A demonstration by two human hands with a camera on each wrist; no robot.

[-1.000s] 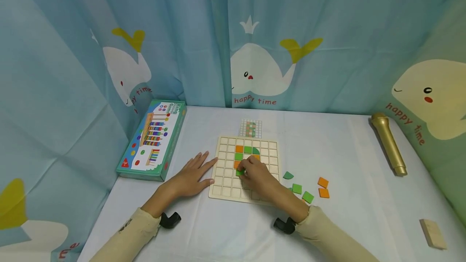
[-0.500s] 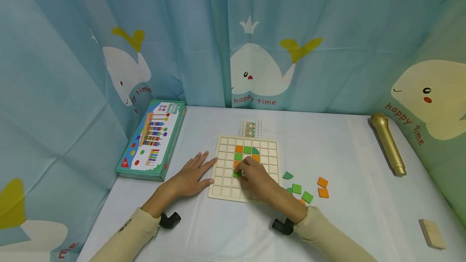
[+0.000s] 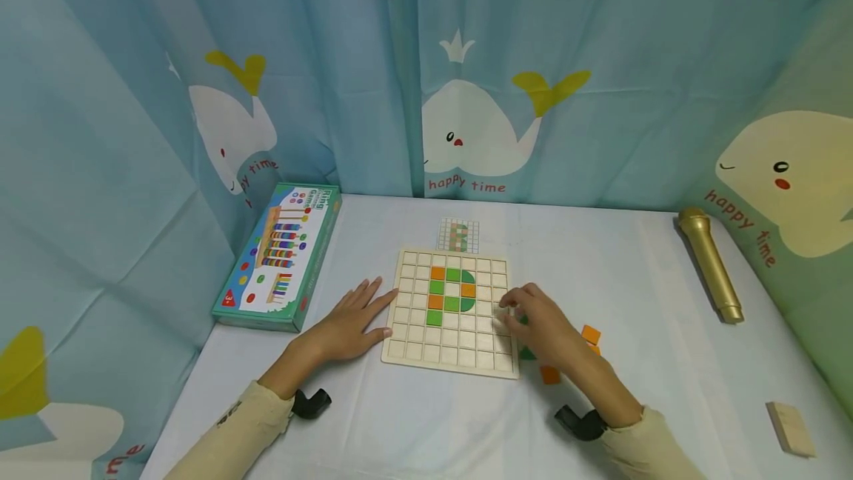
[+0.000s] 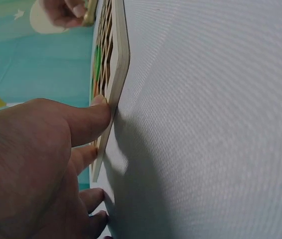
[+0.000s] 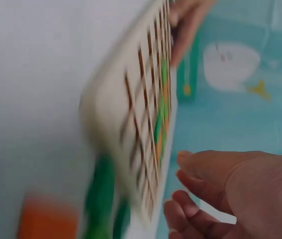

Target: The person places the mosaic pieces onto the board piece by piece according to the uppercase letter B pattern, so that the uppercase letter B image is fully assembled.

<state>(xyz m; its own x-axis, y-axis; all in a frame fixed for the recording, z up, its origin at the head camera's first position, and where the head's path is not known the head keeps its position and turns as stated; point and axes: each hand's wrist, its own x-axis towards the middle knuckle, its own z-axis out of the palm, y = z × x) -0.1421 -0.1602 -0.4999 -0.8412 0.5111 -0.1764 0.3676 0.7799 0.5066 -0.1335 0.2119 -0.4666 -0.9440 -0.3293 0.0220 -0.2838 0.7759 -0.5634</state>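
Observation:
A wooden grid board (image 3: 413, 333) lies on the table. Orange squares (image 3: 469, 290), green squares (image 3: 434, 318) and dark green quarter-round tiles (image 3: 468, 305) sit in its middle cells. My left hand (image 3: 349, 323) rests on the table with spread fingers, its thumb and index finger touching the board's left edge. Over the right edge hovers my right hand (image 3: 543, 324), its fingers loosely bent; the right wrist view shows nothing between them. Loose tiles lie below and beside this hand, among them an orange square (image 3: 550, 375) and a dark green quarter-round (image 3: 526, 353); the hand hides others.
A small pattern card (image 3: 458, 235) lies behind the board. On the left is a boxed ring game (image 3: 280, 258). At the right lie a gold microphone-shaped object (image 3: 711, 265) and a wooden block (image 3: 791, 429). Whale-print curtains (image 3: 566, 139) enclose the table.
My right hand has let go of the green square on the board and moved right, past the right edge. Tiles it covered are now visible. The left hand stays still.

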